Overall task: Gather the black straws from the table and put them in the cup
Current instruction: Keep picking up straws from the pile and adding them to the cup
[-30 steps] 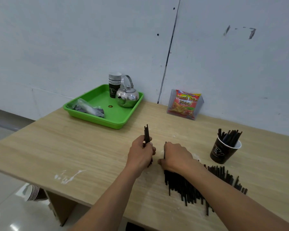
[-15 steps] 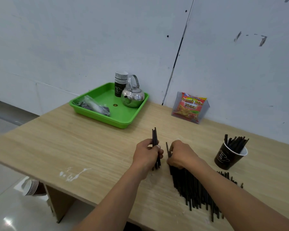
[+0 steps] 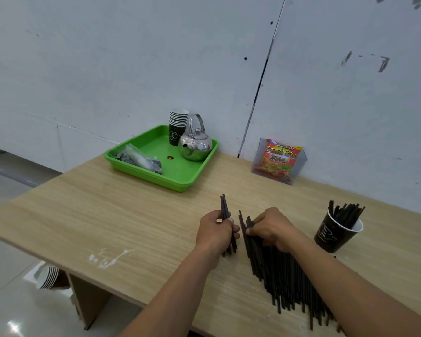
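Observation:
A wide pile of black straws (image 3: 283,278) lies on the wooden table (image 3: 107,215) under my right forearm. My left hand (image 3: 216,233) grips a small bundle of black straws (image 3: 224,206), held upright with the ends sticking up past the fingers. My right hand (image 3: 270,227) rests on the far end of the pile, fingertips pinching a few straws there. The black paper cup (image 3: 332,235) stands to the right of my right hand, with several straws leaning inside it.
A green tray (image 3: 187,182) at the back holds a steel kettle (image 3: 196,145), a stack of paper cups (image 3: 178,126) and a plastic bag (image 3: 141,159). A snack packet (image 3: 278,161) leans on the wall. More cups (image 3: 49,277) lie on the floor, bottom left.
My right hand's fingers have shifted from a closed fist over the pile's end to pinching a few straws. My left hand still holds its bundle. The camera view has moved slightly.

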